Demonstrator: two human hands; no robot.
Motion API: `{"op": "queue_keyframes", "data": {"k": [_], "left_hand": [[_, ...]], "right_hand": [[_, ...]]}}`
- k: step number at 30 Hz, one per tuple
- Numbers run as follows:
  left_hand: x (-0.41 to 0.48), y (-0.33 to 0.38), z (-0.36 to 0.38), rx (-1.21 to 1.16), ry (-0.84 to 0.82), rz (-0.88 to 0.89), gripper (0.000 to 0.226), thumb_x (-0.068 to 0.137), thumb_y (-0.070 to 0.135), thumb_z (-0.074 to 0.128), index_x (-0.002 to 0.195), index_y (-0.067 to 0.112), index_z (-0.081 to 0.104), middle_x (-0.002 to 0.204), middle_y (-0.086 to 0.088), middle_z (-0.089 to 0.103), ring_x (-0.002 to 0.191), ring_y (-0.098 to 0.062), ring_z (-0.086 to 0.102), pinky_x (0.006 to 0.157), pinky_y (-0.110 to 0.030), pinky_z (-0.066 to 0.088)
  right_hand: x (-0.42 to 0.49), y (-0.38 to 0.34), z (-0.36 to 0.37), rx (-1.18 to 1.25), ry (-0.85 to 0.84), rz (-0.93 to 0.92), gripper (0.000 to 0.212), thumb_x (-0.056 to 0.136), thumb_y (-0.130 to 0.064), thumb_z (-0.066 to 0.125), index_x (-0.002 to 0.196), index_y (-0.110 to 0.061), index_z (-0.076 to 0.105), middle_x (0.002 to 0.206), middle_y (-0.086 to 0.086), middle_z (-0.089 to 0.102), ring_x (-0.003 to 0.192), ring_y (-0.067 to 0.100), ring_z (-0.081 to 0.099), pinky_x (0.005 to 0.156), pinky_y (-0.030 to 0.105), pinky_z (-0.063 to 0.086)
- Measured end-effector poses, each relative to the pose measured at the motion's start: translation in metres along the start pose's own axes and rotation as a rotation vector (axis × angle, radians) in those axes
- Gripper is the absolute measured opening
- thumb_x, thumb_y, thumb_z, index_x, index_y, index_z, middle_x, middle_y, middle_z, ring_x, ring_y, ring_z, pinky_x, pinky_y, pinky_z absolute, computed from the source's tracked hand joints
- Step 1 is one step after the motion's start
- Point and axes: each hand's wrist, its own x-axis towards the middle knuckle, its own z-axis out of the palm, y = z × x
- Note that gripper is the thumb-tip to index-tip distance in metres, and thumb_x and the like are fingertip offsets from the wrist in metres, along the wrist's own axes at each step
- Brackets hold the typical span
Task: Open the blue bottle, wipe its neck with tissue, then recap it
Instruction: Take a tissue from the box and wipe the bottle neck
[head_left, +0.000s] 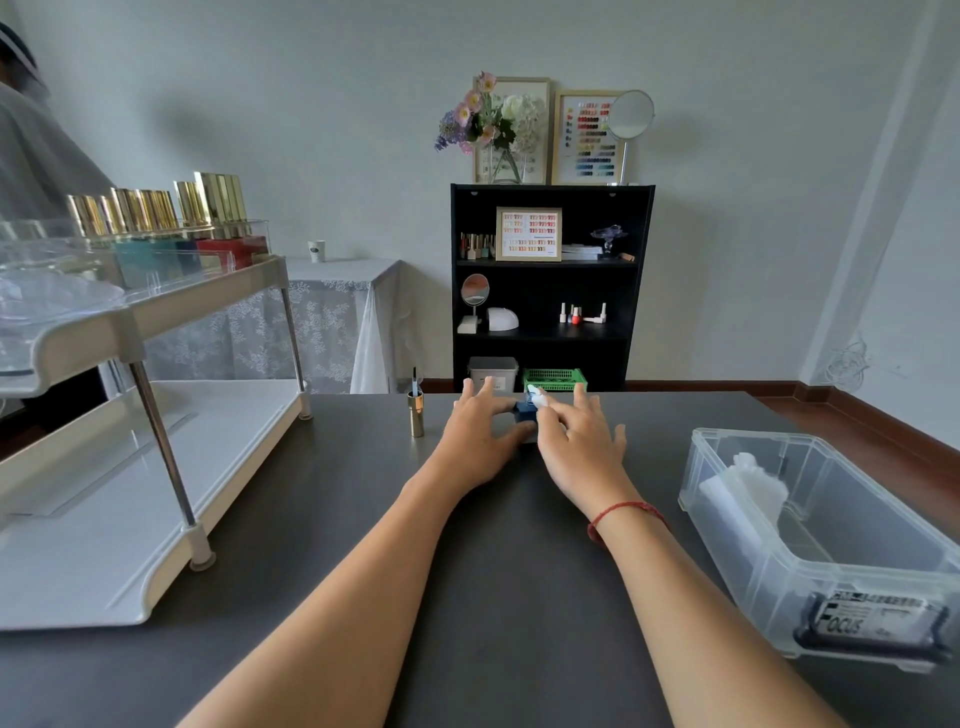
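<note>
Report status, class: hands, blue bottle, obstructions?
Left hand steadies blue bottle. Right hand presses tissue to its neck. Gold cap stands off, left. Nothing obstructing.

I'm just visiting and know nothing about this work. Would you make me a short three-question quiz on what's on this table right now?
1. True or false: the gold cap with its brush stands upright on the table, apart from the blue bottle.
2. Which hand presses the white tissue against the bottle's top? A) left hand B) right hand
3. Fill in: spare tissue lies in the clear plastic ____ at the person's right.

Key: 1 true; 2 B; 3 box.
</note>
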Motion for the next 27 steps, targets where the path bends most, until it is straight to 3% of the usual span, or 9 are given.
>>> {"op": "queue_keyframes", "data": {"k": [6,12,16,27], "left_hand": [[0.007,0.0,0.004,0.032,0.263,0.129,0.031,0.091,0.031,0.061,0.121,0.022,0.064,0.159,-0.009,0.022,0.149,-0.026,0.0,0.119,-0.041,0.008],[0.008,0.0,0.009,0.067,0.259,0.156,0.029,0.09,0.031,0.061,0.118,0.022,0.065,0.159,-0.007,0.022,0.15,-0.024,0.001,0.119,-0.04,0.005],[0.008,0.0,0.007,-0.017,0.266,0.122,0.026,0.09,0.025,0.062,0.114,0.018,0.067,0.159,-0.009,0.02,0.15,-0.022,0.002,0.119,-0.036,0.01],[0.009,0.002,0.011,0.03,0.257,0.117,0.03,0.09,0.028,0.062,0.118,0.019,0.067,0.159,-0.007,0.02,0.15,-0.022,0.003,0.12,-0.042,0.013]], "right_hand": [[-0.005,-0.005,0.0,0.077,0.098,-0.145,0.042,0.099,-0.033,0.026,0.139,-0.036,0.039,0.16,0.0,0.007,0.147,0.014,-0.002,0.115,0.046,-0.011],[-0.004,-0.004,-0.001,0.101,0.103,-0.097,0.041,0.1,-0.033,0.027,0.138,-0.03,0.043,0.16,0.001,0.007,0.147,0.015,-0.003,0.116,0.048,-0.01],[-0.004,-0.006,0.0,0.111,0.083,-0.133,0.041,0.099,-0.032,0.027,0.137,-0.031,0.045,0.16,0.001,0.007,0.147,0.014,-0.004,0.115,0.046,-0.012],[-0.003,-0.006,-0.001,0.135,0.084,-0.069,0.041,0.1,-0.031,0.027,0.136,-0.03,0.047,0.16,0.001,0.008,0.147,0.015,-0.003,0.115,0.047,-0.011]]}}
